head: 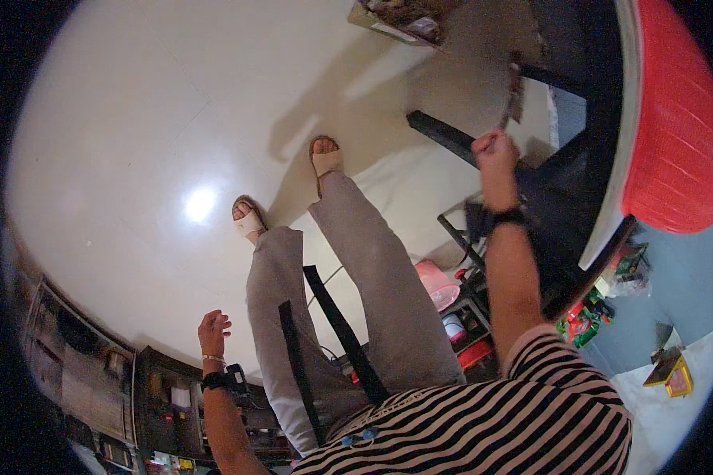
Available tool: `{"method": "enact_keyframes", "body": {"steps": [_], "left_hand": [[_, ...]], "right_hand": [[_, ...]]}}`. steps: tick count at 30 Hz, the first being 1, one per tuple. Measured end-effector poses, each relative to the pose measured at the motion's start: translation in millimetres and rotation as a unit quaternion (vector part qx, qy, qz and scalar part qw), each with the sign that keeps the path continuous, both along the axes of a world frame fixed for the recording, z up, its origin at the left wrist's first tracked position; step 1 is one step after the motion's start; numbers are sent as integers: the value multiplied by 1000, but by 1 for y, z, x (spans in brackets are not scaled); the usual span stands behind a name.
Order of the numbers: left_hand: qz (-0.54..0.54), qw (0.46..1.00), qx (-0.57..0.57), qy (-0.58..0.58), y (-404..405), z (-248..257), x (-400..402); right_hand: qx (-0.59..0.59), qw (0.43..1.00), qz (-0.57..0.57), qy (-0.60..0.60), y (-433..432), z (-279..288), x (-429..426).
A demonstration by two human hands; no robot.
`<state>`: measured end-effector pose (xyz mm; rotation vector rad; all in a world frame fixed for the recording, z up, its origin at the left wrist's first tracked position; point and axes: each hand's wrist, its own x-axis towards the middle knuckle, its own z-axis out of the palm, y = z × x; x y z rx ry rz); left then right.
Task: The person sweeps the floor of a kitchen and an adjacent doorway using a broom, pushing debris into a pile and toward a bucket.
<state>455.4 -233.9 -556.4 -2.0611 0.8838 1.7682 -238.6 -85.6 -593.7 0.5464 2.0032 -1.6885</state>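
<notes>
My right hand (496,148) is closed around the thin handle of a long, blurred brownish object (516,95), whose kind I cannot tell. That object points up, away from me, beside a dark furniture frame (442,138). Lower left, my left hand (214,326) hangs beside my leg with its fingers loosely curled and slightly apart, holding nothing visible. Both wrists wear black bands. My feet, in light slippers (327,160), stand on the pale floor (154,119).
A cardboard box (386,29) with brownish contents lies at the top. On the right are a large red ribbed plastic item (677,130) and a pale curved edge (618,178). A pink plastic container (437,285) and shelving (472,314) are beside my leg. Dark cabinets (166,392) line the lower left.
</notes>
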Motion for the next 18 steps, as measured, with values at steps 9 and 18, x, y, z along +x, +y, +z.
{"method": "enact_keyframes", "body": {"steps": [9,18], "left_hand": [[14,999,38,21,2,-8,9],[-13,997,-32,64,7,-5,7]], "right_hand": [[207,958,175,-92,-25,-91,-21],[166,935,156,-273,-120,33,239]]}}
